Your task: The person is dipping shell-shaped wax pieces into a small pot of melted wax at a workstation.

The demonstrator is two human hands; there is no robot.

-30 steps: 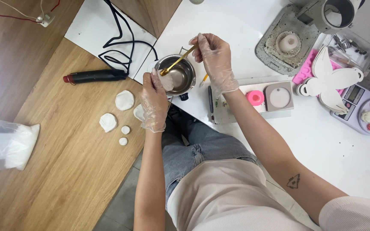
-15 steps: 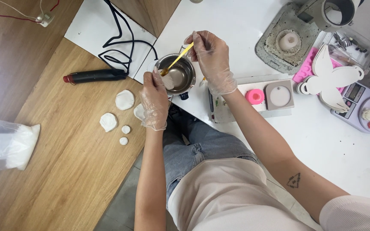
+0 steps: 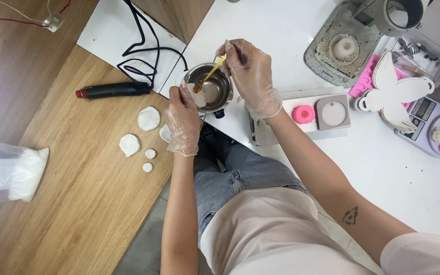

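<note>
The little metal pot (image 3: 215, 90) sits at the edge of the white table (image 3: 281, 30), right between my two hands. My left hand (image 3: 183, 122) is at its near side, and my right hand (image 3: 250, 74) is just over its far rim. Both hands wear thin see-through gloves.

My right fingers (image 3: 232, 51) are pinched tight on the top of a yellow spoon (image 3: 209, 74). The spoon slants down into the pot, and its tip is over the pale stuff inside. My left fingers (image 3: 187, 94) are closed on a small white piece (image 3: 198, 98) at the pot's rim (I cannot tell if they touch the pot too).

On the wooden table (image 3: 77, 214) by my left hand lie white shell shapes (image 3: 148, 118), big and small. Behind them lies a black tool with a red tip (image 3: 113, 90), and a black cord (image 3: 143, 51) loops close to the pot. A bag of white powder (image 3: 11, 173) is well off to the left. By my right arm sit a pink mould (image 3: 303, 113) and a grey mould (image 3: 333, 111).
</note>
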